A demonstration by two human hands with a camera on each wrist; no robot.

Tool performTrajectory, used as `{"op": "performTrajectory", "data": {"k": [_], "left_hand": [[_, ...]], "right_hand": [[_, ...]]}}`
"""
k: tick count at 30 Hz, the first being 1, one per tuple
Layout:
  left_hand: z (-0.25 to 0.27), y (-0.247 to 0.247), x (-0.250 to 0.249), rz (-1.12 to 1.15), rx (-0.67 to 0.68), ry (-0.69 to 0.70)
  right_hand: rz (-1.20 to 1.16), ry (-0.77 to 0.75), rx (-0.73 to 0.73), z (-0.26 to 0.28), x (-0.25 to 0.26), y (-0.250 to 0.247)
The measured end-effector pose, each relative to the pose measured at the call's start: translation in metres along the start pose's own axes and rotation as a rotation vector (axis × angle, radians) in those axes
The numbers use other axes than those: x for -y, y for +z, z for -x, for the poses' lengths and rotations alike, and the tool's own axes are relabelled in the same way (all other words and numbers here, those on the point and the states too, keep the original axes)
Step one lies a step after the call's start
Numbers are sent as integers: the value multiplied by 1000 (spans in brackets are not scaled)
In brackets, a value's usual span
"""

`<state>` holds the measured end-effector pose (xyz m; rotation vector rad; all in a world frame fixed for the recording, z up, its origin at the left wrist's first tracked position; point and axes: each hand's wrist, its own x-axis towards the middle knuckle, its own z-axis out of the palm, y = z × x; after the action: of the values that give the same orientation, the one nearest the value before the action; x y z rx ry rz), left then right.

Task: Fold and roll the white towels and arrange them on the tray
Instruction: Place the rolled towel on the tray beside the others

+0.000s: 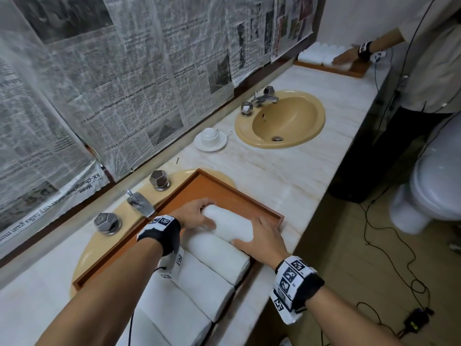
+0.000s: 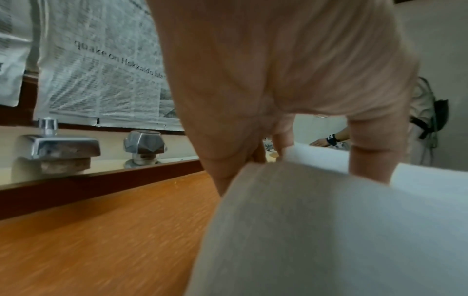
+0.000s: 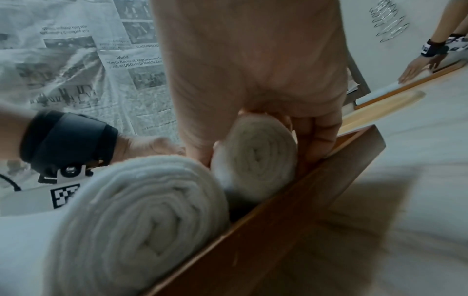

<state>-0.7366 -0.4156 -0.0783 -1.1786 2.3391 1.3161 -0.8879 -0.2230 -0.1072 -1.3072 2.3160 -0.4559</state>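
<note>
Head view: a wooden tray (image 1: 225, 186) is seen set over the near sink on the marble counter (image 1: 287, 171), close to the counter's front edge. A rolled white towel (image 1: 230, 224) is held at the far end of a row of rolled towels (image 1: 199, 278) laid side by side in the tray. The left hand (image 1: 193, 216) is curled round the roll's left end, and the right hand (image 1: 262, 240) is cupped over its right end, next to the tray's front wall.

From the left wrist, the fingers (image 2: 369, 158) are seen wrapped over the top of the towel, with the bare tray floor (image 2: 101, 230) beside it and a chrome tap (image 2: 58, 148) beyond the tray's rim.

From the right wrist, the spiral end of the held towel (image 3: 255, 158) is seen enclosed between thumb and fingers (image 3: 319, 136), just inside the tray wall (image 3: 303, 200). The spiral end of the neighbouring roll (image 3: 142, 216) is seen touching it.

Toward the back edge of the counter, between the two sinks, an upturned cup on a saucer (image 1: 210, 138) is seen. The second sink (image 1: 282, 119) lies further along. At the far end of the counter, another person's hand (image 1: 346, 56) is laid flat on towels in a second tray (image 1: 334, 68). The wall behind is covered with newspaper (image 1: 124, 83).
</note>
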Motion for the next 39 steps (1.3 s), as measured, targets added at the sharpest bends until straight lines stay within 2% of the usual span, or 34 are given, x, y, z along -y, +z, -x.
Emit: {"op": "performTrajectory", "data": {"k": [5, 11, 19, 27, 39], "left_hand": [[8, 5, 2, -220, -44, 74], [19, 17, 6, -363, -88, 148], [22, 24, 2, -313, -85, 170], [28, 28, 2, -277, -122, 202], [32, 35, -4, -248, -141, 176]], "right_hand": [[226, -13, 62, -2, -2, -1], [226, -66, 133, 1, -12, -4], [150, -105, 140, 13, -20, -10], [-8, -182, 64, 29, -19, -6], [-21, -221, 41, 36, -21, -4]]}}
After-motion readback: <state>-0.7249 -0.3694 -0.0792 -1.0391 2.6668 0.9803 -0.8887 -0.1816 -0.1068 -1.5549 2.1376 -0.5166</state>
